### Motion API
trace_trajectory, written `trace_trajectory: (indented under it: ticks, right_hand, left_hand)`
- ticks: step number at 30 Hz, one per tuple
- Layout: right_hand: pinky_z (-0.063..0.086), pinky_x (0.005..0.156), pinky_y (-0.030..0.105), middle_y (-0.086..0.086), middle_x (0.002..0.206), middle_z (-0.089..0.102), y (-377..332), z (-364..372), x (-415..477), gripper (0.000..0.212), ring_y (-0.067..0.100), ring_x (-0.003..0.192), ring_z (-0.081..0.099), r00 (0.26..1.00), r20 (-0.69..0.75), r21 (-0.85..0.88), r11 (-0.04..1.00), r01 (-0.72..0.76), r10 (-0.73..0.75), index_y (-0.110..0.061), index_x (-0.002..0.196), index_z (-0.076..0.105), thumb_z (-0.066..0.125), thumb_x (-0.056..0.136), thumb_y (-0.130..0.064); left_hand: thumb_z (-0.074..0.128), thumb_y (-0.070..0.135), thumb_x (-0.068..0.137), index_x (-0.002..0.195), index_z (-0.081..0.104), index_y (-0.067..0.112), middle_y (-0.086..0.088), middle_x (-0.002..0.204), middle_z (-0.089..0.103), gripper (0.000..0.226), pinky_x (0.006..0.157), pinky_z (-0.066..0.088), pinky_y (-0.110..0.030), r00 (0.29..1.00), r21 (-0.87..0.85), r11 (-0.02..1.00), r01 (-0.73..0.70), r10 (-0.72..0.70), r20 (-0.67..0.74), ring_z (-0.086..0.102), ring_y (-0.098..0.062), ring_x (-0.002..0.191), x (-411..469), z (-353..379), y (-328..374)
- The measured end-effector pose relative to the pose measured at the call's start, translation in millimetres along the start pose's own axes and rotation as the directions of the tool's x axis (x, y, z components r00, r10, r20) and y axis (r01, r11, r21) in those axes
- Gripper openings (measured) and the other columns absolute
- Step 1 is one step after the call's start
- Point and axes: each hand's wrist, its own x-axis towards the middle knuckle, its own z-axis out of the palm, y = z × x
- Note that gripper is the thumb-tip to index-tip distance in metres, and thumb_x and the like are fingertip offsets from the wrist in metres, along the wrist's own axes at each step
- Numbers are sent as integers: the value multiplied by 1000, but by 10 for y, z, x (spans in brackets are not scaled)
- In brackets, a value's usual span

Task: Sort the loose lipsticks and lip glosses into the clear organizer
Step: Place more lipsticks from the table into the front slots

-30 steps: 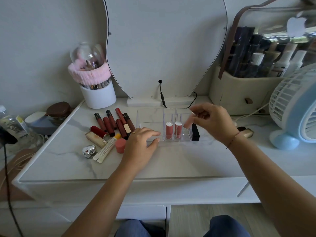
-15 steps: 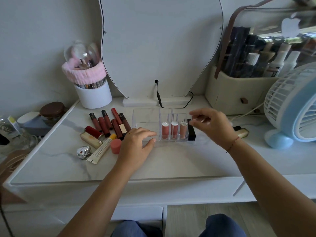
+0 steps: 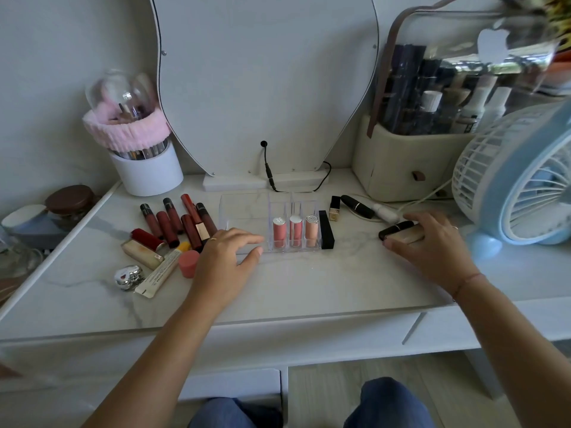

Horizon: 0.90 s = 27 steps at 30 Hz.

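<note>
Well to the left of the left hand (image 3: 223, 261), a silver heart-shaped case (image 3: 129, 276) and a long white tube (image 3: 161, 271) lie on the marble surface (image 3: 309, 282). Nearer it lie a cream lipstick (image 3: 141, 254), a red lipstick (image 3: 147, 239) and a fan of dark red lip glosses (image 3: 177, 222), with a pink cap (image 3: 188, 263) just beside the hand's thumb side. The left hand rests palm down, fingers loosely spread, fingertips touching the front left edge of the clear organizer (image 3: 244, 211). Between the two hands, three pink tubes (image 3: 295, 230) stand upright in the organizer's front row of slots, and a black rectangular lipstick (image 3: 326, 230) stands against its right wall. Beyond the right hand lie a small gold-and-black lipstick (image 3: 334, 208), a black bullet lipstick (image 3: 357, 206) and a white tube (image 3: 384, 213). The right hand (image 3: 429, 242) lies over a black-and-gold lipstick (image 3: 398, 230), fingers curled around it on the surface, near the blue fan (image 3: 519, 177).
</note>
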Motion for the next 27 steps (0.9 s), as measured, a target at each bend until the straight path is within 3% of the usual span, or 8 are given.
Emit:
trace_trajectory:
  ticks: [7,12,15,18,21,25,27]
  right_hand:
    - [36,96,39,6,120,51,-82,75,-125,54,33,111,47,999,-22,25,999,-45,46,-22,113,56,68,68,-50]
    - [29,85,35,1,111,57,-145,153,-253,38,29,108,46,989,-70,-62,990,129,-133,-27,106,64,71,71,-39]
    - [17,78,28,-7,112,59,-268,182,-218,33,22,111,43,968,1,-112,962,248,-250,-33,106,64,67,75,-42]
    - [14,75,27,-10,108,58,-372,211,-133,29,16,111,41,942,118,-121,937,328,-315,-35,106,63,62,78,-44]
    - [27,80,30,-12,94,60,-502,196,-60,23,11,96,48,931,155,78,943,322,-331,-31,95,66,63,77,-44]
    - [44,63,14,-11,81,65,-728,65,67,14,3,74,58,937,86,388,878,281,-338,-28,86,65,62,79,-39]
    - [49,64,12,-8,80,67,-850,15,164,9,-1,68,60,954,24,500,830,249,-300,-28,87,63,66,79,-29]
  left_hand:
    - [66,14,83,98,71,19,5,96,67,16,85,38,-22,1000,9,1000,7,-7,6,57,-13,95,-4,-7,7]
    - [66,14,83,98,70,19,6,96,67,17,84,39,-22,1000,11,1000,13,-13,4,56,-11,95,-7,-6,11]
    - [66,14,83,98,71,18,5,96,67,16,84,38,-22,1000,11,1000,20,-20,5,56,-12,95,-7,-10,18]
    - [66,13,83,98,71,17,5,97,68,16,85,38,-20,1000,7,1000,26,-26,4,56,-12,96,-6,-14,29]
    - [66,14,83,98,71,17,5,96,68,16,85,39,-22,1000,8,1000,23,-23,2,56,-12,96,-2,-10,33]
    - [67,14,82,99,71,17,5,96,68,17,86,38,-21,1000,8,1000,21,-21,2,57,-12,96,-5,-13,31]
    - [67,15,83,99,71,18,6,97,68,17,86,37,-19,1000,12,1000,25,-25,4,57,-12,96,-4,-15,31]
